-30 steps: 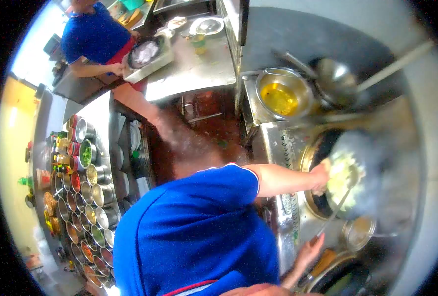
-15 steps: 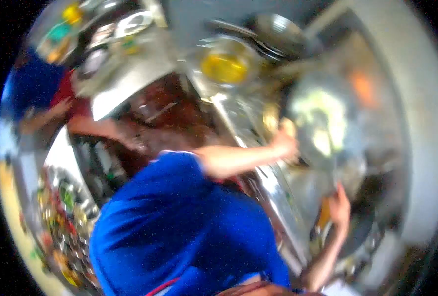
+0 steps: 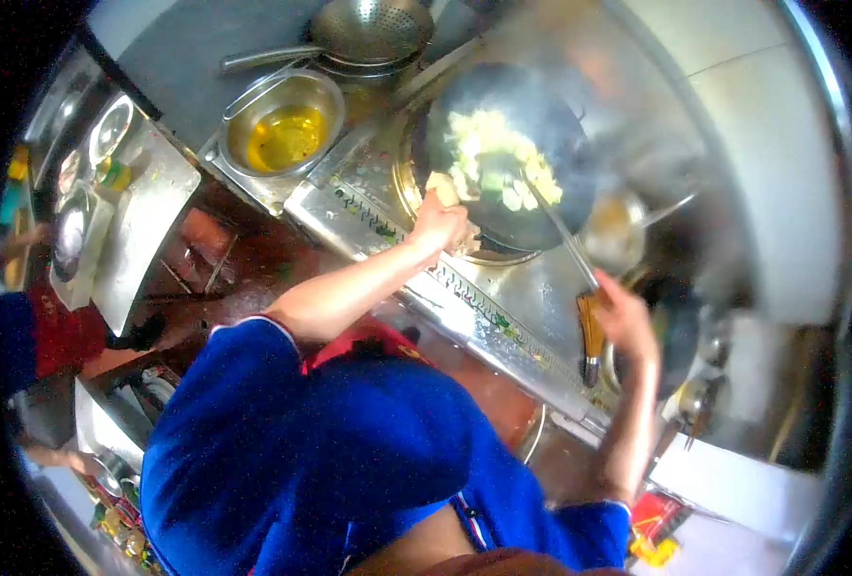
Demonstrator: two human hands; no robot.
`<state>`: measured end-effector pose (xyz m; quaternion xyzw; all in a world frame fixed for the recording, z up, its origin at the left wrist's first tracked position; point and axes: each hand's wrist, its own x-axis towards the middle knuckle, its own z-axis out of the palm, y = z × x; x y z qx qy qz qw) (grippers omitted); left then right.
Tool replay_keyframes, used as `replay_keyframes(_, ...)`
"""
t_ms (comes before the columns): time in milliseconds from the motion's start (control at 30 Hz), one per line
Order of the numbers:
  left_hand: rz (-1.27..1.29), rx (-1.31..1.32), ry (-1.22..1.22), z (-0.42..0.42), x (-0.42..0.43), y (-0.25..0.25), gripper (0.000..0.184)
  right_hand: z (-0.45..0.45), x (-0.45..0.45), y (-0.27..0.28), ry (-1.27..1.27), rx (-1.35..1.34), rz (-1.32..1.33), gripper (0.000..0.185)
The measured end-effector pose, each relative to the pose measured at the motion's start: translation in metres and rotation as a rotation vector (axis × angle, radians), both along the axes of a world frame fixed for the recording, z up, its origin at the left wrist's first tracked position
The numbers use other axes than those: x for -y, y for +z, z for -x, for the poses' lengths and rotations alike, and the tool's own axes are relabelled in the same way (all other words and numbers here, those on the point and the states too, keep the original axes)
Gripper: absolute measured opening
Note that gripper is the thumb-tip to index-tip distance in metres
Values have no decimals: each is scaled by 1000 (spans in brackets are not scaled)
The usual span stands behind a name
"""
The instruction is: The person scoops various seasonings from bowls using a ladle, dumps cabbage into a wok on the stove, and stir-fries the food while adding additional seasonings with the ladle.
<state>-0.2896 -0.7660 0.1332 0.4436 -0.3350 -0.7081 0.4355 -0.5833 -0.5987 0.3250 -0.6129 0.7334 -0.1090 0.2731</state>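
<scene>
My left hand (image 3: 440, 227) is closed round a pale cloth (image 3: 442, 188) at the near left edge of a dark wok (image 3: 541, 226). Pale green and yellowish pieces of food (image 3: 484, 134) lie in the wok, with steam above them. A long metal utensil (image 3: 572, 245) is gripped in my right hand (image 3: 626, 315), to the lower right of the wok. Its far end is among the food, and its exact shape is unclear.
A steel pot of yellow liquid (image 3: 287, 134) and a perforated strainer (image 3: 373, 29) stand upper left. Below the right hand are a wooden-handled tool (image 3: 591, 331) and another wok (image 3: 671, 341). At the left edge is another person (image 3: 23, 336) beside a steel counter (image 3: 153, 221).
The view has swung right, shifting the stove and wok left in the picture. The food is spread in an arc across the wok. Both hands have kept their holds.
</scene>
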Motion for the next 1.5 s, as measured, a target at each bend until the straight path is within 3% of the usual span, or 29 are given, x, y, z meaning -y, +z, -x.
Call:
replay_keyframes(67, -6, -146, 23, -13, -25, 7, 42, -12, 4, -17, -44, -88, 87, 63)
replay_keyframes(133, -64, -341, -32, -31, -48, 15, 45, -32, -1, 12, -75, -148, 128, 61)
replay_keyframes(167, -119, -465, -97, -39, -51, 16, 47, -49, -11, 49, -155, 66, 110, 61)
replay_keyframes(200, -5, -197, -170, -40, -51, 6, 46, -41, -20, 69, -132, -10, 55, 66)
replay_keyframes(233, -79, -282, -120, -38, -47, 12, 44, -28, -32, 85, -102, -87, -9, 72)
replay_keyframes(300, -230, -453, -12, -32, -37, 30, 41, -25, -49, 112, -119, -33, -64, 62)
replay_keyframes(333, -30, -236, 22, -18, -25, 11, 38, -22, -48, 116, -115, -70, -191, 63)
replay_keyframes(367, -45, -268, 51, -7, -11, -13, 31, -24, -40, 105, -96, -108, -197, 64)
replay_keyframes(433, 31, -76, 5, 8, 17, -23, 26, -24, -22, 58, -54, -188, -206, 65)
replay_keyframes(567, 4, -2, -10, 12, 32, -30, 27, -14, -9, -47, -196, 32, 63, 64)
replay_keyframes(633, 14, 52, -33, 5, 28, -22, 28, -40, -2, -49, -307, 43, 126, 68)
replay_keyframes(700, -42, -82, -33, 1, 21, -29, 36, -60, 4, -68, -388, -27, 194, 72)
replay_keyframes(767, -81, -207, -46, -11, 6, -18, 43, -72, 10, -125, -306, -84, 369, 78)
replay_keyframes(800, -112, -159, -96, -22, -2, -7, 41, -83, 21, -135, -398, -50, 131, 77)
replay_keyframes(833, -142, -154, -128, -32, -14, -9, 39, -93, 24, -145, -390, -5, 87, 77)
replay_keyframes(900, -196, -138, -183, -58, -28, -15, 34, -98, 17, -142, -289, 71, 141, 72)
replay_keyframes(967, -197, -192, -253, -94, -46, -17, 29, -112, 4, -68, -305, 60, 17, 65)
replay_keyframes(1000, -197, -219, -288, -110, -53, -20, 26, -125, 1, -30, -294, -78, -97, 62)
replay_keyframes(1033, -195, -158, -249, -121, -63, -26, 19, -117, -23, -31, -266, 29, 19, 66)
replay_keyframes(1100, -208, -51, -242, -144, -71, 5, 19, -122, -42, -8, -177, -67, 35, 70)
replay_keyframes(1200, -151, 55, -214, -161, -81, -19, 22, -126, -30, -40, -121, -66, -60, 73)
replay_keyframes(1233, -175, 14, -231, -161, -82, -18, 23, -122, -17, -64, -206, -114, -186, 73)
replay_keyframes(1300, -219, -73, -249, -161, -80, -8, 26, -121, 14, -63, -341, -6, -183, 72)
replay_keyframes(1400, -197, -2, -192, -162, -79, 5, 27, -87, 9, -48, -296, -68, -35, 70)
replay_keyframes(1433, -167, 18, -181, -165, -79, -1, 27, -82, -1, -43, -214, -80, 135, 69)
replay_keyframes(1500, -116, 61, -157, -176, -82, -16, 27, -86, 2, -39, -177, -131, 196, 71)
